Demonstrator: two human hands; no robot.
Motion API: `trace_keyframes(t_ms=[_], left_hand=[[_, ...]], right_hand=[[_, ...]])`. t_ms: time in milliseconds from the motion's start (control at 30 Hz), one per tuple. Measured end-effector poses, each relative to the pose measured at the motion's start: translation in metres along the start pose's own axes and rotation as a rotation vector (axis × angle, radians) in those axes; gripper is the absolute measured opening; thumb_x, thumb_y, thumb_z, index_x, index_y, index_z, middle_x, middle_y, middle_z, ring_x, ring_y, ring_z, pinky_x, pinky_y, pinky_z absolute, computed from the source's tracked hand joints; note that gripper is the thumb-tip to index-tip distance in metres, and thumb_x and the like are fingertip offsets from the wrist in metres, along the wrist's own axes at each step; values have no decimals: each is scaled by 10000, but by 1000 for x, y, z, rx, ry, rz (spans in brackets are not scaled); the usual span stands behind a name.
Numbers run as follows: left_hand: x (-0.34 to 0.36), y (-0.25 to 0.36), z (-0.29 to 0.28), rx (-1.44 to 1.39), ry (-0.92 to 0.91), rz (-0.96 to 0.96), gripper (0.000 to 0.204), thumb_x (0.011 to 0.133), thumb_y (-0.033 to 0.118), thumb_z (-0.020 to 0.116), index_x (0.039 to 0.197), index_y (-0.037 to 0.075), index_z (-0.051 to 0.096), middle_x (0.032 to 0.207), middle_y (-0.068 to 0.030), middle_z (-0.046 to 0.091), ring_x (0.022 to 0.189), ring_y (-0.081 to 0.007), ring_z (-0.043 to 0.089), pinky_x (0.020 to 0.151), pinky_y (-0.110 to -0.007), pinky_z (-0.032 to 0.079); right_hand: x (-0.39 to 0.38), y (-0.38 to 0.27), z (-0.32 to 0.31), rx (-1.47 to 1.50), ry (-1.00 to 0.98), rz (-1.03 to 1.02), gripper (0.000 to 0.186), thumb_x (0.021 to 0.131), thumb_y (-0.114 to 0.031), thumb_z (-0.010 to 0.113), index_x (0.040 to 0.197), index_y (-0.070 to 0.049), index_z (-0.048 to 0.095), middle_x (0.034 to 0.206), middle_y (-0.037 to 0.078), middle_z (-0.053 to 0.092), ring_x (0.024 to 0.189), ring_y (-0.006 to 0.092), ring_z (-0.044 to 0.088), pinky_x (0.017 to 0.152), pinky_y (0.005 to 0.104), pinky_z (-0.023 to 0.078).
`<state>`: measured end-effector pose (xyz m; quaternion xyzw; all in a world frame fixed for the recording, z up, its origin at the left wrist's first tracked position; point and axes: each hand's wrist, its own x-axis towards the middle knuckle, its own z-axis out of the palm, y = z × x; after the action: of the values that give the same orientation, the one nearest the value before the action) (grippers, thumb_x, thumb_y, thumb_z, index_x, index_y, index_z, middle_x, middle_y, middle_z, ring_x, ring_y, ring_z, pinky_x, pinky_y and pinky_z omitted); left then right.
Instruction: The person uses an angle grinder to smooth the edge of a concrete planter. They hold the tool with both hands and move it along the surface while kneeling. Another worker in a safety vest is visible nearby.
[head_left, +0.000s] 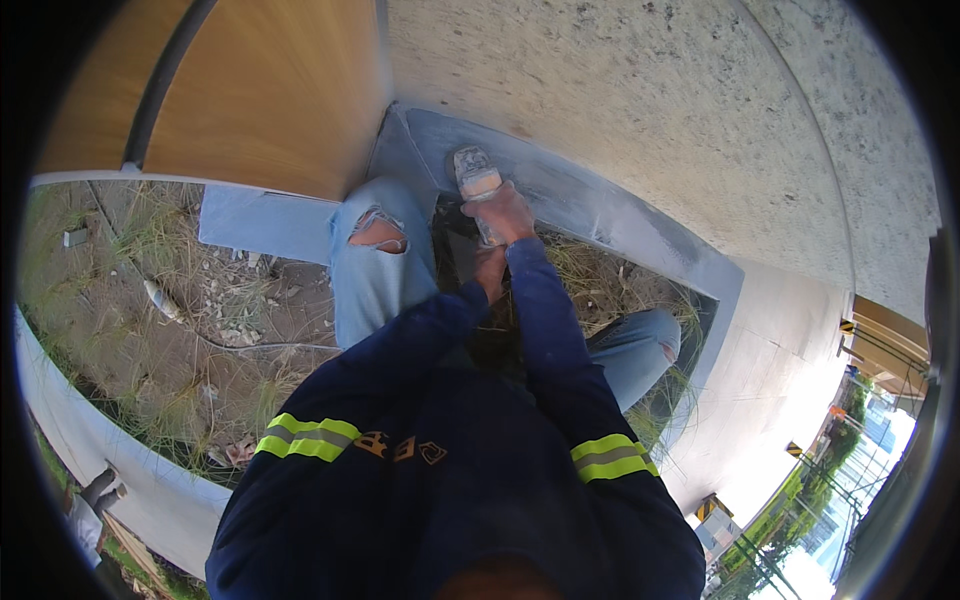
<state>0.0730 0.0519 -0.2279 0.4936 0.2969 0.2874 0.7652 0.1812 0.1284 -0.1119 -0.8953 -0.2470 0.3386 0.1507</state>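
A dust-covered angle grinder (pixel 476 178) is in both my hands, its head on or just above the grey ledge (pixel 600 213) at the foot of the wall. My right hand (pixel 507 212) is closed around its body, just behind the head. Lower down, my left hand (pixel 489 272) is closed at the rear of the tool, its fingers partly hidden. The grinder's disc cannot be made out. My knees in torn jeans (pixel 385 255) are bent on either side of my arms.
A rough beige wall (pixel 660 110) rises beyond the ledge, and a wood-coloured panel (pixel 270 90) stands at the left. Dry grass and rubble cover the soil (pixel 270 300). A cable (pixel 265 348) runs across it near a bottle (pixel 161 299). Another person (pixel 88 515) is at the lower left.
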Motion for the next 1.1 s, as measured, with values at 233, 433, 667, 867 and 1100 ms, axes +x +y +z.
trace_keyframes(t_ms=[233, 433, 667, 867, 1100], left_hand=[[-28, 7, 2, 122, -100, 147, 236, 954, 152, 621, 1109, -17, 675, 1025, -72, 721, 854, -199, 683, 784, -381, 525], [17, 20, 9, 303, -85, 202, 225, 965, 184, 610, 1056, -7, 686, 956, -52, 724, 832, -201, 678, 768, -356, 520], [8, 42, 13, -421, 131, -337, 174, 923, 153, 662, 996, -3, 683, 931, -61, 711, 844, -168, 665, 735, -353, 511], [41, 41, 14, -433, 307, -520, 120, 861, 122, 722, 881, 8, 692, 887, -75, 704, 713, -178, 656, 619, -355, 501], [32, 64, 4, -424, 380, -450, 146, 830, 83, 737, 940, 1, 688, 831, -70, 696, 674, -171, 646, 605, -359, 485]], right_hand=[[-12, 47, 1, 172, -25, 84, 826, 646, -427, 894, 1245, 61, 602, 1182, 247, 719, 1113, 410, 696, 954, 464, 531], [40, 33, -5, 128, 40, 53, 773, 639, -416, 895, 1192, 60, 641, 1150, 248, 733, 1087, 400, 711, 943, 459, 543], [37, 37, 21, 161, 12, -83, 547, 675, -310, 881, 1098, 10, 748, 1027, 189, 771, 947, 338, 750, 841, 431, 563], [49, 13, 3, 239, -20, -69, 457, 686, -278, 885, 1048, -20, 779, 976, 158, 781, 900, 291, 758, 810, 403, 561], [40, -2, 19, 225, -71, -128, 531, 675, -336, 877, 1083, -11, 773, 991, 179, 779, 931, 307, 761, 827, 411, 564]])
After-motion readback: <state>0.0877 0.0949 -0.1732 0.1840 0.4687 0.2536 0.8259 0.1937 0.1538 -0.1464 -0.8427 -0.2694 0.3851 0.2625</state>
